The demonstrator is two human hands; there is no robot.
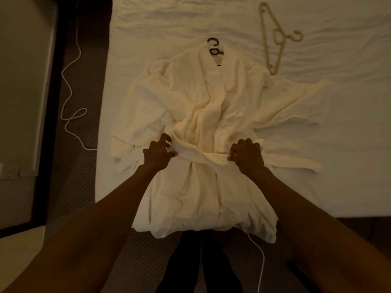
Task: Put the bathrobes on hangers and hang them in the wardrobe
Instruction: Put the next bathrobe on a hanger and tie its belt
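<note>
Far left: white cable [69, 89] on floor. Centre: robe [203, 127] spread on bed [349, 144], black hanger [214, 47] in collar. Left hand [158, 153] half open, fingertips pinching belt [207, 156]; right hand [247, 156] closed around belt. Upper right: tan hanger [275, 37], spare. Robe likely soft, floppy, bulky; best lifted by hanger hook. No legible writing.

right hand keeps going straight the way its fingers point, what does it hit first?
The right hand points up the bed, so probably the bathrobe bunched above its belt, which it already grips. Depth is unclear.
</note>
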